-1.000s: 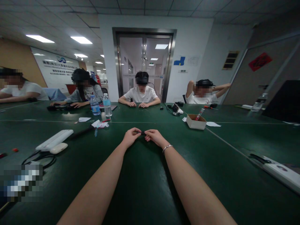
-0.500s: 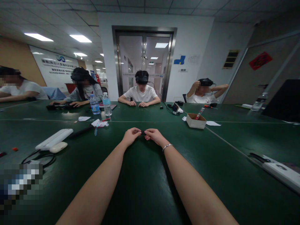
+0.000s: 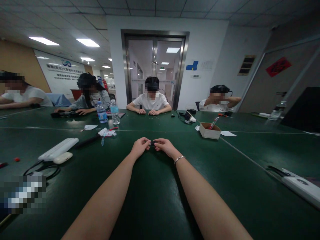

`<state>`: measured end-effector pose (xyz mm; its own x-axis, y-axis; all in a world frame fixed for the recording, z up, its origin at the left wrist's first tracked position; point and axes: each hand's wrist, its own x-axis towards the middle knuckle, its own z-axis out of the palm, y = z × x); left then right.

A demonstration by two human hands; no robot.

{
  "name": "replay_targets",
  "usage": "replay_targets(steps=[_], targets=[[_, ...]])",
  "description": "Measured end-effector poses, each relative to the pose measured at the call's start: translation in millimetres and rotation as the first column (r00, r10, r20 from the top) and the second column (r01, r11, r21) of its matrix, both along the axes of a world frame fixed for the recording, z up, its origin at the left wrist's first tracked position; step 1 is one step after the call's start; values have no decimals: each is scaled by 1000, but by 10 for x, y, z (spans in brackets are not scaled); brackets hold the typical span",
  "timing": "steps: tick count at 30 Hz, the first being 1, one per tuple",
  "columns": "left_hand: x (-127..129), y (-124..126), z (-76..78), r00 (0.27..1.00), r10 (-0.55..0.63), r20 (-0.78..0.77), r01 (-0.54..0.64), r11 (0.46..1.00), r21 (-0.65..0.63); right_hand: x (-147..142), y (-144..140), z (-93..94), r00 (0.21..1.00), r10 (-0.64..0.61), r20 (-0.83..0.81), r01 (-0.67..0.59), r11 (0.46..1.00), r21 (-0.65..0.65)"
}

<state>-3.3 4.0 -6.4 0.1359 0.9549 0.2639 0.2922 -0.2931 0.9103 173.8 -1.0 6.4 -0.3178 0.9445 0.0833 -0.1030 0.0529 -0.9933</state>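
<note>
**Two hands pinch a small dark object over a green table**

Seen from a head-worn camera, a person's two bare forearms stretch forward across a dark green table (image 3: 155,200). The hands meet at the centre of the view, well out from the body. The left hand (image 3: 140,147) and the right hand (image 3: 163,146) both curl inward, fingertips facing each other, and between them they pinch a small dark object (image 3: 151,143). It is too small to identify. Each hand's fingers are closed on one end of it, which looks like a grip for holding a tiny part steady from both sides. The object sits just above or on the table surface; which one cannot be told. A thin bracelet (image 3: 179,159) circles the right wrist.

To the left lie a long white device (image 3: 58,148), a smaller white oval case (image 3: 62,157) just beside it, and a loop of black cable (image 3: 42,168). Further out stand two water bottles (image 3: 114,112), with scraps of white paper (image 3: 106,132) near them. To the right of the hands, well apart, sits an open cardboard box (image 3: 209,130) with a red-handled tool standing in it. Another white device (image 3: 301,186) lies at the far right edge.

Four other people sit around the far side of the table, their own hands on or near it. One, at the right, has arms raised to the head. Glass double doors (image 3: 154,66) stand behind them.
</note>
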Motion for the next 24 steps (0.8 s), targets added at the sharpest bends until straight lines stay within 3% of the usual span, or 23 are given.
replay_targets(steps=[13, 24], targets=[[32, -88, 54, 997, -78, 20, 78, 997, 16, 10, 50, -39, 994, -27, -107, 21, 998, -57], [18, -133, 97, 986, -33, -161, 36, 999, 19, 33, 22, -16, 993, 26, -111, -30, 999, -32]])
